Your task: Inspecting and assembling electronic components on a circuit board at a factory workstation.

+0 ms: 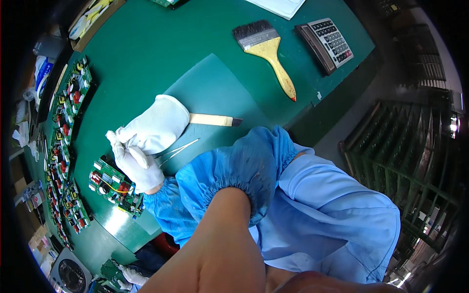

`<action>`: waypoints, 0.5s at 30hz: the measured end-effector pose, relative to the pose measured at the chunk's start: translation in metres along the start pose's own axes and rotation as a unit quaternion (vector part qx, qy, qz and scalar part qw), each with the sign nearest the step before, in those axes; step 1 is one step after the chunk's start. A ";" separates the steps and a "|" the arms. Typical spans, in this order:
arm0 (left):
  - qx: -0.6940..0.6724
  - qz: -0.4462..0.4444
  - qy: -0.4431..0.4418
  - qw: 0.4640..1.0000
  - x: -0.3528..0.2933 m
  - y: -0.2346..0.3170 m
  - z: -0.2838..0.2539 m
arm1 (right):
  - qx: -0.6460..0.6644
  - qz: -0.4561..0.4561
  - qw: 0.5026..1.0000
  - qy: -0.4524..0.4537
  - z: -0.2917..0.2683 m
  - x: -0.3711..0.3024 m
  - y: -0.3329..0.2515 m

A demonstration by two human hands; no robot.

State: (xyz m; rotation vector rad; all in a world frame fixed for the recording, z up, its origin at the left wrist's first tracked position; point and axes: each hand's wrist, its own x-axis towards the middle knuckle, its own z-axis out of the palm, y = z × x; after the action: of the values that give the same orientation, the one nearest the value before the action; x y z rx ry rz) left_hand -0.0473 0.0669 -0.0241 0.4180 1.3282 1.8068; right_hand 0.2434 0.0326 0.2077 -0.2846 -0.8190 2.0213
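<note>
Circuit boards (65,129) line the far left. The gloved left hand (134,163), thumb and fingers close together, touches a white knit glove (159,122) on the mat (215,80) – whether the right hand fills it, I cannot tell. From its rounded end a narrow brush (212,119) extends lengthwise rightward, dark tip right and slightly down.

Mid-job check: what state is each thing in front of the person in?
Lower gloved hand: fingers bent, against the upper white glove.
Upper white glove: rounded out; whether worn, unclear.
Small brush: partly covered, dark tip exposed.
Tweezers: lying down, prongs apart.
Nearest circuit board: components fitted.
Large brush: lying flat, unheld.
Calculator: keys facing up.
Cardboard box: open-topped.
</note>
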 end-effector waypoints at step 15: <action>0.305 0.225 -0.097 0.920 -0.011 0.012 -0.016 | 0.123 0.205 0.963 -0.125 -0.036 0.014 -0.006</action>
State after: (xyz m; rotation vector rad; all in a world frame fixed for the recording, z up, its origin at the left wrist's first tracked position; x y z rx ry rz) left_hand -0.0569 0.0477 -0.0171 1.2970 1.7365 1.5982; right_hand 0.2573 0.0620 0.1866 -0.0576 -0.6896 2.5613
